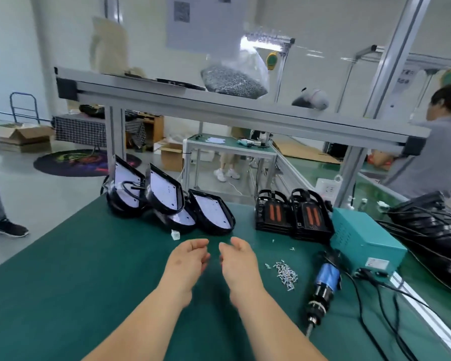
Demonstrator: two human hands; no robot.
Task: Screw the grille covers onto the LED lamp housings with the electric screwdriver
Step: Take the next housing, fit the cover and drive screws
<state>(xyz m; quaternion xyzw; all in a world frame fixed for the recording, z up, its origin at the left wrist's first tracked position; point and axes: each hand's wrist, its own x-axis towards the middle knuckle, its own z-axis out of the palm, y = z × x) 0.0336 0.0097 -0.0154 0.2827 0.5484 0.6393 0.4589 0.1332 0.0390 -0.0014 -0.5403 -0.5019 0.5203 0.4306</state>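
While left hand (185, 264) and right hand (238, 267) hover, grips slack, empty, screws (287, 276) lie rightward; housings (214, 214) stand beyond.

Bright, even indoor light; soft motion blur, wide-angle bending at edges.

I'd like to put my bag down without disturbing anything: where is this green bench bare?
The green mat is bare left of the left hand, before the lamp housings. Crowded on the right: screws, electric screwdriver, teal box.
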